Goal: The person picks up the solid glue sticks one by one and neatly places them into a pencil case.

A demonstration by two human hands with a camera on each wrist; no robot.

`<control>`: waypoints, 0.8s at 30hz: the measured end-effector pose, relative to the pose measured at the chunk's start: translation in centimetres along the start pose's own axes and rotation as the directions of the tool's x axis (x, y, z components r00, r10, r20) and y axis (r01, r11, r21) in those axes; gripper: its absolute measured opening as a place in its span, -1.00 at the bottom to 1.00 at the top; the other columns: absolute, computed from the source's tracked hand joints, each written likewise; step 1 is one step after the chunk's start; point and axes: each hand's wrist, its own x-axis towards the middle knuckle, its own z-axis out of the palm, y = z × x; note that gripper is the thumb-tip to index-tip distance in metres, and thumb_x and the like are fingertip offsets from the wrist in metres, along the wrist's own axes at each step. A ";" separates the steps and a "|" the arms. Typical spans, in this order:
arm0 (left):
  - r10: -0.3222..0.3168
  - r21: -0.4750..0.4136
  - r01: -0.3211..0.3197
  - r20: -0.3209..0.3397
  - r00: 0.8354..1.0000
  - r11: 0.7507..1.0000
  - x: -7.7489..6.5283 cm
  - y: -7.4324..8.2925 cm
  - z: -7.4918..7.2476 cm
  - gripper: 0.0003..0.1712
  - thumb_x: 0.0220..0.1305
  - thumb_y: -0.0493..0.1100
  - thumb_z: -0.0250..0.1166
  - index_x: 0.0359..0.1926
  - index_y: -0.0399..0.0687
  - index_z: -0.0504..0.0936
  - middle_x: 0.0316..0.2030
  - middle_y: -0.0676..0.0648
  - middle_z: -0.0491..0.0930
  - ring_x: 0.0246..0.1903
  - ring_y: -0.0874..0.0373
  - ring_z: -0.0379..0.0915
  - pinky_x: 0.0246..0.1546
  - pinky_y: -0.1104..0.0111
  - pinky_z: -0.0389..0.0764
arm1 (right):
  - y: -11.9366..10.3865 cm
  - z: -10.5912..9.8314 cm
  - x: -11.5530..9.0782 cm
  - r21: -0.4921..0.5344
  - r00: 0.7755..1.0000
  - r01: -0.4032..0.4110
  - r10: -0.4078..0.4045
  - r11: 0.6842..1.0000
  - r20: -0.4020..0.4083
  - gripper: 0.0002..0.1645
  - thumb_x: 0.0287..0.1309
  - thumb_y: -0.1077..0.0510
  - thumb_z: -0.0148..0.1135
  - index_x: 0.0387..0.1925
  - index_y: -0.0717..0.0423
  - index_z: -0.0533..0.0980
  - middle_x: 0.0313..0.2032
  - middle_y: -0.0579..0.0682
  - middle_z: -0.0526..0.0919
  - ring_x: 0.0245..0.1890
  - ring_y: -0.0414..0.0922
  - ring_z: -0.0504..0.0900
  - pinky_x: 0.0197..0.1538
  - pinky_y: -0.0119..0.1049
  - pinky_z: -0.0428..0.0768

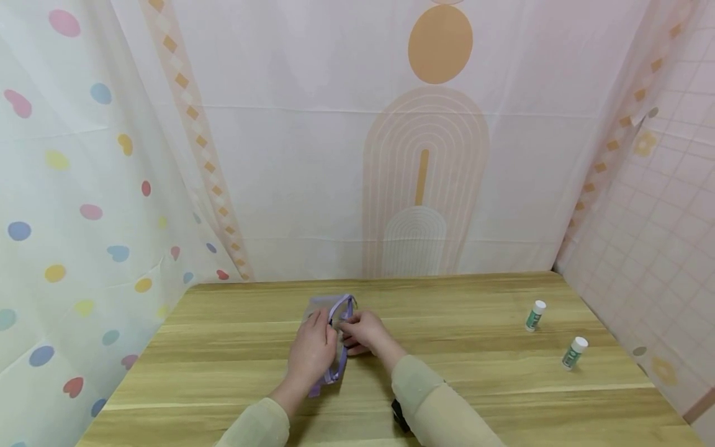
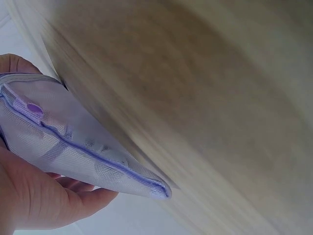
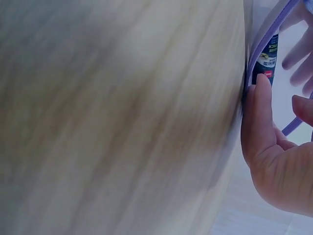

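Your left hand (image 1: 311, 345) is gripping a mesh pouch (image 2: 73, 139) near mid-table; your right hand (image 1: 365, 330) is touching its purple edge beside a dark tube (image 3: 267, 59), pinching or not I cannot tell. Two white-capped tubes (image 1: 534, 316) are standing rightward.

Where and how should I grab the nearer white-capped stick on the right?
Probably pinch the nearer stick round its labelled body, below the white cap, with the right hand, once free, coming from the left: it seems to stand upright, slim, cap up, with bare table on that side.
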 end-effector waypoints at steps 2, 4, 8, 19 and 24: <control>0.006 0.007 -0.006 -0.005 1.000 1.000 0.0 0.0 0.0 -0.48 0.39 -0.20 -0.02 0.28 -0.39 0.46 0.23 -0.42 0.44 0.19 -0.36 0.38 0.13 -0.17 0.46 | 0.0 -0.1 -0.1 -0.003 1.000 0.007 -0.007 1.000 0.006 -0.78 0.31 0.23 0.21 -0.11 0.32 0.51 -0.30 0.16 0.66 -0.35 -0.02 0.69 -0.40 -0.23 0.72; 0.015 0.012 -0.015 -0.009 1.000 1.000 0.0 0.0 0.0 -0.48 0.38 -0.21 -0.02 0.26 -0.40 0.46 0.22 -0.43 0.44 0.18 -0.37 0.39 0.13 -0.16 0.47 | 0.0 -0.2 -0.2 -0.012 1.000 0.021 -0.021 1.000 0.013 -0.77 0.30 0.23 0.21 -0.09 0.33 0.51 -0.30 0.15 0.66 -0.33 -0.01 0.70 -0.40 -0.23 0.72; 0.028 0.006 -0.028 -0.012 1.000 1.000 0.0 0.0 0.0 -0.49 0.38 -0.22 -0.01 0.25 -0.41 0.46 0.21 -0.45 0.44 0.17 -0.38 0.39 0.13 -0.16 0.47 | 0.0 -0.5 -0.5 -0.026 0.998 0.055 -0.054 0.998 0.029 -0.69 0.30 0.21 0.22 -0.03 0.36 0.51 -0.28 0.15 0.66 -0.29 0.05 0.72 -0.39 -0.21 0.73; 0.047 -0.016 -0.047 -0.039 0.998 0.999 0.1 -0.3 0.0 -0.50 0.38 -0.23 -0.02 0.24 -0.43 0.47 0.19 -0.47 0.45 0.15 -0.40 0.40 0.13 -0.16 0.47 | 0.0 -1.6 -1.1 -0.127 0.987 0.162 -0.163 0.979 0.003 -0.60 0.24 0.15 0.30 0.01 0.36 0.55 -0.30 0.05 0.65 -0.30 0.01 0.71 -0.33 -0.20 0.71; 0.046 -0.011 -0.046 -0.036 0.998 0.999 0.1 -0.2 0.1 -0.50 0.38 -0.22 -0.03 0.23 -0.41 0.47 0.19 -0.46 0.45 0.15 -0.40 0.41 0.12 -0.17 0.48 | -0.1 -2.1 -1.9 -0.105 0.985 0.173 -0.173 0.979 0.011 -0.56 0.28 0.17 0.27 0.09 0.39 0.50 -0.24 0.10 0.67 -0.23 0.10 0.72 -0.30 -0.12 0.73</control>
